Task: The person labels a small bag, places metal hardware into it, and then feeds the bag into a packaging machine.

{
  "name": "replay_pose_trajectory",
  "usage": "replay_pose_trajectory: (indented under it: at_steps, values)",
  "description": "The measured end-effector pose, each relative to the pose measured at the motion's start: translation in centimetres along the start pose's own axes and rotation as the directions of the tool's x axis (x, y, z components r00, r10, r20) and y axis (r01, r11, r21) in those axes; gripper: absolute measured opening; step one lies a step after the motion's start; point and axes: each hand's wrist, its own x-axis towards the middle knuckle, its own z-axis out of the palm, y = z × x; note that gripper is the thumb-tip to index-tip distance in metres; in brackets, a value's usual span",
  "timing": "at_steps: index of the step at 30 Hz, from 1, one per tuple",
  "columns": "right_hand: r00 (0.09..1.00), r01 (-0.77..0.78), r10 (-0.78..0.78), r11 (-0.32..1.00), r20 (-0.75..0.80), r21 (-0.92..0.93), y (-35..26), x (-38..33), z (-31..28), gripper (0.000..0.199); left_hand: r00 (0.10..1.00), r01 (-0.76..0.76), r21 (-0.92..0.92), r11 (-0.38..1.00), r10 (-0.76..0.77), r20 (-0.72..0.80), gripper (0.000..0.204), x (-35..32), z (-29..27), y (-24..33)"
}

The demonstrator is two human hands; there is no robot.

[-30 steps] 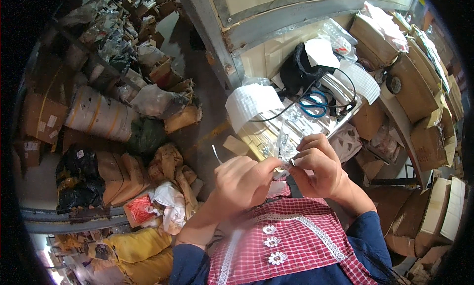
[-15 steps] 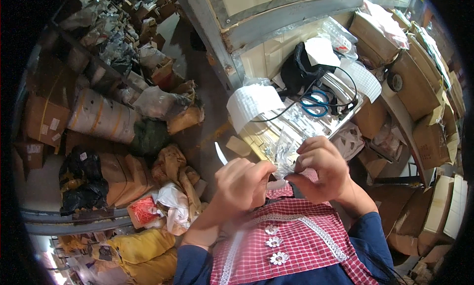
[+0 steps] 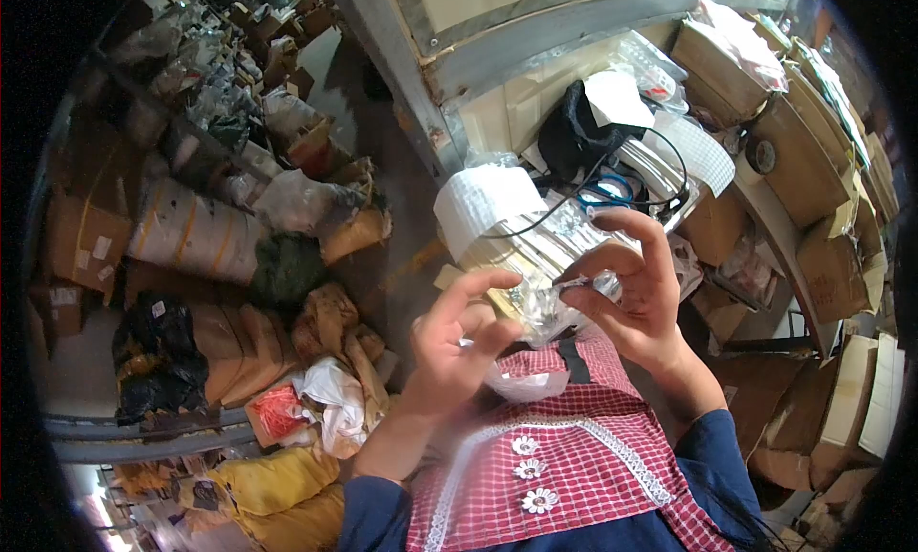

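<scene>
My right hand [image 3: 639,294] pinches the top of a small clear plastic bag [image 3: 547,306] with small metal parts inside, held up in front of my chest. My left hand [image 3: 457,346] is beside it, fingers curled, thumb and forefinger at the bag's left edge; another crumpled clear bag [image 3: 524,384] lies under its palm against my red checked apron [image 3: 574,456]. Whether the left fingers grip the bag is hard to tell.
Behind the hands a cluttered bench [image 3: 765,203] holds white paper rolls [image 3: 478,203], a black pouch [image 3: 579,136], blue scissors [image 3: 602,188], cables and cardboard boxes [image 3: 808,160]. On the floor at left lie sacks, bundles [image 3: 191,231] and boxes. A metal post [image 3: 402,83] rises ahead.
Both hands have risen and drawn a little apart. The right hand's fingers have spread upward, and the clear bag now shows between the two hands.
</scene>
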Motion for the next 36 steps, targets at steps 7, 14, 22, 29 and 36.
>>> replay_pose_trajectory:
  at_steps: [7,14,22,29,36]
  values:
    - [0.996,0.088,-0.089,0.994,-0.011,-0.062,-0.2,0.4,0.3,0.059,0.999,-0.046,0.188,0.981,0.049,-0.009,0.037,0.4,0.3,-0.4]
    - [0.985,0.164,-0.169,0.98,-0.031,-0.11,-0.1,-0.2,0.5,0.054,0.984,-0.16,0.272,0.949,0.174,-0.029,0.028,0.5,0.1,0.1]
    - [0.992,-0.115,0.122,0.98,-0.037,0.162,-0.6,0.6,0.6,0.055,0.989,-0.094,0.13,0.987,0.108,-0.104,0.013,1.1,0.3,0.0]
    - [0.955,-0.26,0.294,0.888,-0.034,0.379,0.5,0.9,0.3,0.05,0.987,0.078,-0.102,0.992,-0.091,-0.131,0.02,1.1,0.2,-0.3]
    - [0.96,-0.225,0.274,0.871,-0.052,0.436,1.7,0.3,0.3,0.049,0.982,-0.11,0.032,0.993,0.113,-0.15,0.014,1.2,0.3,-1.6]
